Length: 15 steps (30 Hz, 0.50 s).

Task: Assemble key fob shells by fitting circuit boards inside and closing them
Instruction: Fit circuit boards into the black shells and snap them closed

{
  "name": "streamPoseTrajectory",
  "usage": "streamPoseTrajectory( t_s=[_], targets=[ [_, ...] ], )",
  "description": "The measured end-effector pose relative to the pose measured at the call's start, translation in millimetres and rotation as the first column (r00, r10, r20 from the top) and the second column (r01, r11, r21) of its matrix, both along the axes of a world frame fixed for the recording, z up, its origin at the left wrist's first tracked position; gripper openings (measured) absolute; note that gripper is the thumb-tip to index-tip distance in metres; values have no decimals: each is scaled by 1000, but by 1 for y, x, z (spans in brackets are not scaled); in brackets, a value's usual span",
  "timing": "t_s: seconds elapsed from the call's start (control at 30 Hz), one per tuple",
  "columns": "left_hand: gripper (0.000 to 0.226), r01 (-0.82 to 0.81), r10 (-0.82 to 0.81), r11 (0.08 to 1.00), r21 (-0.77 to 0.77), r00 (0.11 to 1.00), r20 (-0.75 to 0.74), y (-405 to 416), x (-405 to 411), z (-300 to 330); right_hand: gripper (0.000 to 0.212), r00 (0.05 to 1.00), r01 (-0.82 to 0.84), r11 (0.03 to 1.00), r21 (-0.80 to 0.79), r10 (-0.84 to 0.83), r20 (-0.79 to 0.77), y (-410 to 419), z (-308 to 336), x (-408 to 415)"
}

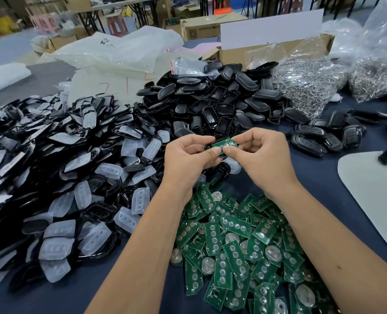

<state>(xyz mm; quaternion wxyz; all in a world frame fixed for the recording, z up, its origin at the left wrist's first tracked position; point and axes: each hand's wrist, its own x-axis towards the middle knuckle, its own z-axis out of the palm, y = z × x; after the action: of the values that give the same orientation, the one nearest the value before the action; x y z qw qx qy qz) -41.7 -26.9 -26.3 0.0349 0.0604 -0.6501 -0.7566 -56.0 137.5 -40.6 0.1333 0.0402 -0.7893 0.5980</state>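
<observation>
A green circuit board (223,145) lies in a black key fob shell (208,148) held above the table's middle. My left hand (188,162) grips the shell from the left, thumb on the board's near edge. My right hand (262,157) pinches the board's right end between thumb and forefinger. Most of the shell is hidden by my fingers. A heap of green circuit boards (244,241) with round battery holders lies below my wrists.
Black shell fronts with translucent button pads (59,177) cover the left side. A mound of black shell halves (215,100) sits behind my hands. Closed fobs (324,137) lie at right, beside a white sheet (373,191). Bags of metal parts (310,80) and cardboard boxes (276,46) stand farther back.
</observation>
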Motion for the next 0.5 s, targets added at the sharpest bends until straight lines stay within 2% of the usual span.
streamPoseTrajectory(
  t_s=[0.2, 0.3, 0.4, 0.5],
  targets=[
    [20, 22, -24, 997, -69, 999, -22, -8, -2, 0, 40, 998, 54, 997, 60, -55, 14, 1, -2, -1],
    [20, 52, -56, 994, -95, 998, -43, -13, -4, 1, 28, 999, -30, 997, 65, 27, 43, 6, 1, -3],
    [20, 65, -71, 993, -101, 996, -57, -20, -7, 3, 8, 977, -180, 978, -107, 190, 98, 3, 5, -4],
    [22, 13, -14, 1000, -2, 998, -58, -25, -9, 7, 6, 962, -236, 951, -199, 258, 93, -10, 14, -10]
  ],
)
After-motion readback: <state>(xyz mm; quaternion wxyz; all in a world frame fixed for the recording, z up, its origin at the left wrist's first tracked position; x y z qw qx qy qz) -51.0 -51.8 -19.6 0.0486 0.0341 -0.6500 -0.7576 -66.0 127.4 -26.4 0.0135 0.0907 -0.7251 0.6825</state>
